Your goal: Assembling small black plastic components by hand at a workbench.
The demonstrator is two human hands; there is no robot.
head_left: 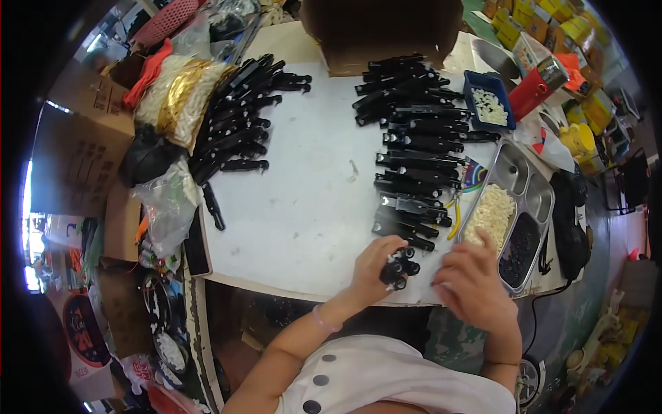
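My left hand [373, 265] is closed around a small bunch of black tube-shaped parts [398, 269], their round ends turned toward me, at the table's front edge. To its right, my right hand [474, 281] is over the near end of a metal compartment tray [543, 200], fingers bent and apart, nothing visible between them. Small cream-coloured pieces [491, 210] fill one compartment beside its fingertips. Small dark pieces [518, 252] lie in the neighbouring compartment. Just beyond my left hand, a long row of similar black parts [420, 162] runs away across the white table [310, 207].
Another heap of black parts [238, 117] lies at the left, beside a bag of pale pieces [181, 96]. Yellow-handled pliers [455, 215] rest by the tray. A blue bin [489, 100] of white pieces stands behind it. A cardboard box [383, 34] stands at the far edge.
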